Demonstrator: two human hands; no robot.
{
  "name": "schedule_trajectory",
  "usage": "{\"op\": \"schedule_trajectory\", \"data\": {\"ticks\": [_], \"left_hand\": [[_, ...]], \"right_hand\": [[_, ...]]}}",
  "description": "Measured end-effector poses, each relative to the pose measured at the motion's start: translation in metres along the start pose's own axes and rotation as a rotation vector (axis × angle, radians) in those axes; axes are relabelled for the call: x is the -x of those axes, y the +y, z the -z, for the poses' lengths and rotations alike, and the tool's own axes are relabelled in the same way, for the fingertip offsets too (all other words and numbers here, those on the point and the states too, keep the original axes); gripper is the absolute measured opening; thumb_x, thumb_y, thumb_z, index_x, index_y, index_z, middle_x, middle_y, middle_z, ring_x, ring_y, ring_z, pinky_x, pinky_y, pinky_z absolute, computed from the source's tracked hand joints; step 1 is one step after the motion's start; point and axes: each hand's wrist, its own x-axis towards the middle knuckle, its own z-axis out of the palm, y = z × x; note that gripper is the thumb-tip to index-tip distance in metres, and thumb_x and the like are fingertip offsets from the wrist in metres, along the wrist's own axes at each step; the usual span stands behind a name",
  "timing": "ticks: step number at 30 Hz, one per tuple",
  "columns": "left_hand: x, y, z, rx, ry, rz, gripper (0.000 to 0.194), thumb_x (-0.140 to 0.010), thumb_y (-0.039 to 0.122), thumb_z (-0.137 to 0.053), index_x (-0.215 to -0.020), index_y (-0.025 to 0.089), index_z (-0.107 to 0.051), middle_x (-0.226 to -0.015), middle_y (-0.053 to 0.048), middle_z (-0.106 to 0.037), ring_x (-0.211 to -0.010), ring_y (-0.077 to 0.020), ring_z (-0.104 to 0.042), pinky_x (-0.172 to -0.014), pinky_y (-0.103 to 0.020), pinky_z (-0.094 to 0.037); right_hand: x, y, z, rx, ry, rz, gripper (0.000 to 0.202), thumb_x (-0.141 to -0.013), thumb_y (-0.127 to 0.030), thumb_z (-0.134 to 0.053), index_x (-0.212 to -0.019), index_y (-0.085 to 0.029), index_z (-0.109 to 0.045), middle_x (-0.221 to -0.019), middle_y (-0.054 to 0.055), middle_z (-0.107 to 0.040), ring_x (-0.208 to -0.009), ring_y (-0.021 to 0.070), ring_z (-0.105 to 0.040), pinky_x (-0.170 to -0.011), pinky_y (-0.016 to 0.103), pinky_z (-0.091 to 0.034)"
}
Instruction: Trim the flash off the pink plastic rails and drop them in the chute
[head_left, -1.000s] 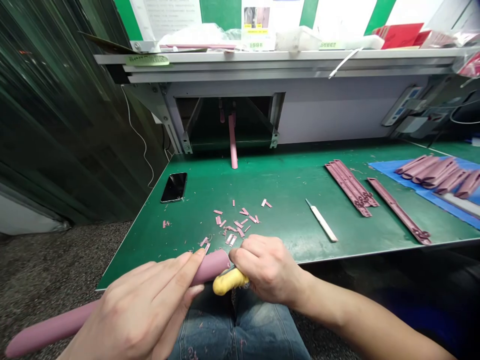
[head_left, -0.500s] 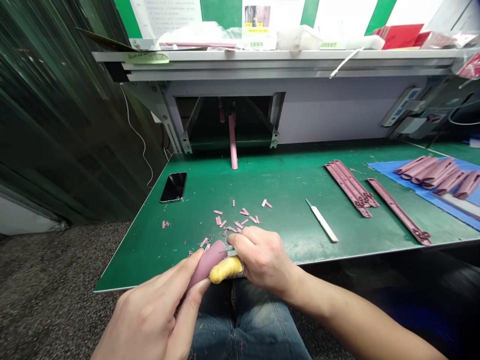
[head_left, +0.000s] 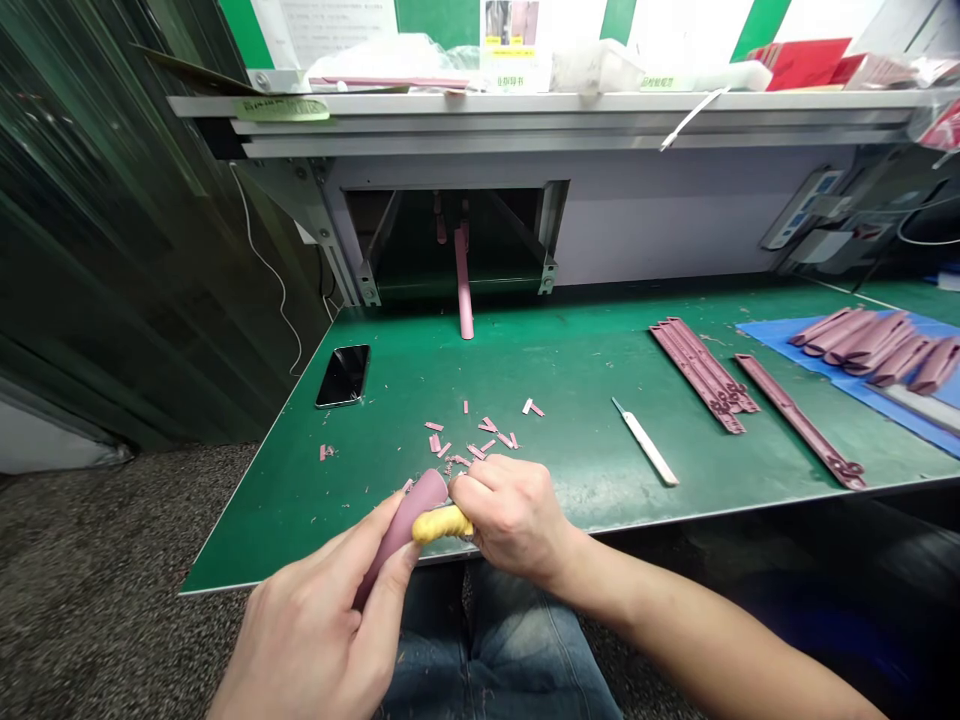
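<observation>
My left hand (head_left: 322, 600) is closed around a pink plastic part (head_left: 405, 528) with a smooth rounded end, held over the front edge of the bench. Against that end my right hand (head_left: 517, 515) is closed on a knife, its thin blade mostly hidden by the fingers. A yellow finger cover (head_left: 442, 523) on the right thumb presses on the side of the part. Small pink scraps (head_left: 480, 450) and curled shavings lie just beyond both hands. To the right of them lies a white-handled knife (head_left: 646, 447).
A black phone (head_left: 343, 376) lies at the left on the green bench (head_left: 570, 350). Long pink parts (head_left: 701, 370) are at the right, and several more (head_left: 862, 340) rest on a blue sheet (head_left: 926, 425). One pink strip (head_left: 464, 285) sticks out of the chute (head_left: 420, 290).
Both hands have shifted slightly with the pink part, the right one to the left. The blade, partly visible earlier, is now nearly hidden. The camera view has moved a little.
</observation>
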Motion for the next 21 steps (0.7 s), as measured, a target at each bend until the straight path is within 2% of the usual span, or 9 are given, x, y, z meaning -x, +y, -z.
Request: {"op": "schedule_trajectory", "data": {"ticks": [3,6,9,10,12,14,16,18,21], "left_hand": [[-0.001,-0.007,-0.002,0.217,-0.073,0.126,0.047,-0.083,0.038,-0.06,-0.13,0.035,-0.054,-0.123,0.003,-0.065,-0.104,-0.0198,-0.065,-0.081,-0.022,-0.056],[-0.015,-0.016,-0.008,0.685,-0.048,0.398,0.042,-0.079,0.041,-0.066,-0.119,0.03,-0.063,-0.115,-0.002,-0.068,-0.092,-0.0222,-0.069,-0.07,-0.025,-0.06],[-0.051,-0.012,-0.027,1.195,0.238,0.711,0.035,-0.082,0.047,-0.061,-0.11,0.026,-0.064,-0.114,-0.003,-0.068,-0.089,-0.0203,-0.069,-0.066,-0.025,-0.06],[-0.064,-0.006,-0.036,1.317,0.314,0.763,0.035,-0.084,0.047,-0.058,-0.111,0.026,-0.063,-0.118,-0.004,-0.066,-0.096,-0.0204,-0.068,-0.071,-0.026,-0.06],[-0.086,0.007,-0.053,1.464,0.342,0.743,0.035,-0.088,0.043,-0.054,-0.12,0.027,-0.057,-0.125,-0.006,-0.062,-0.11,-0.0203,-0.062,-0.085,-0.028,-0.056],[-0.095,0.014,-0.067,1.462,0.237,0.64,0.043,-0.088,0.038,-0.057,-0.13,0.033,-0.049,-0.132,-0.005,-0.056,-0.118,-0.0201,-0.056,-0.092,-0.029,-0.052],[-0.089,0.011,-0.073,1.34,0.139,0.579,0.056,-0.084,0.039,-0.063,-0.135,0.038,-0.041,-0.135,-0.004,-0.053,-0.118,-0.0214,-0.056,-0.09,-0.028,-0.054],[-0.073,-0.005,-0.075,1.214,0.064,0.599,0.065,-0.078,0.043,-0.068,-0.136,0.036,-0.04,-0.126,-0.006,-0.059,-0.107,-0.0237,-0.063,-0.079,-0.029,-0.059],[-0.042,-0.033,-0.074,1.162,0.079,0.68,0.056,-0.074,0.043,-0.072,-0.124,0.029,-0.052,-0.097,-0.003,-0.069,-0.076,-0.0185,-0.069,-0.063,-0.024,-0.06]], "right_hand": [[0.002,0.003,0.0,-0.288,0.07,-0.176,0.03,-0.094,-0.026,-0.044,-0.068,-0.018,-0.055,-0.059,-0.001,-0.051,-0.054,0.0116,-0.041,-0.051,0.025,-0.028],[0.005,-0.005,0.01,-0.553,0.17,-0.515,0.015,-0.092,-0.028,-0.051,-0.101,-0.02,-0.06,-0.085,0.003,-0.061,-0.073,0.013,-0.054,-0.066,0.024,-0.043],[0.007,-0.019,0.02,-0.765,-0.013,-0.6,0.076,-0.071,-0.036,-0.077,-0.136,-0.024,-0.04,-0.12,0.009,-0.055,-0.094,0.0174,-0.058,-0.077,0.027,-0.05],[0.008,-0.02,0.022,-0.819,-0.096,-0.594,0.085,-0.066,-0.038,-0.08,-0.138,-0.025,-0.038,-0.122,0.009,-0.055,-0.094,0.0177,-0.06,-0.077,0.027,-0.051],[0.01,-0.009,0.027,-0.802,-0.187,-0.624,0.067,-0.07,-0.039,-0.077,-0.13,-0.026,-0.048,-0.113,0.005,-0.062,-0.09,0.0161,-0.063,-0.076,0.026,-0.051],[0.018,0.021,0.037,-0.581,-0.2,-0.721,0.04,-0.081,-0.037,-0.067,-0.119,-0.026,-0.058,-0.105,0.001,-0.067,-0.089,0.015,-0.064,-0.078,0.025,-0.051],[0.033,0.066,0.055,-0.232,-0.23,-0.869,0.033,-0.085,-0.036,-0.061,-0.117,-0.026,-0.061,-0.109,0.001,-0.068,-0.094,0.0157,-0.064,-0.081,0.026,-0.05],[0.051,0.116,0.08,0.121,-0.3,-1.039,0.031,-0.085,-0.037,-0.059,-0.114,-0.027,-0.063,-0.108,0.002,-0.068,-0.096,0.019,-0.063,-0.083,0.03,-0.048],[0.069,0.178,0.113,0.311,-0.313,-1.188,0.026,-0.083,-0.029,-0.061,-0.104,-0.016,-0.068,-0.103,0.014,-0.068,-0.1,0.0298,-0.061,-0.082,0.04,-0.047]]}}
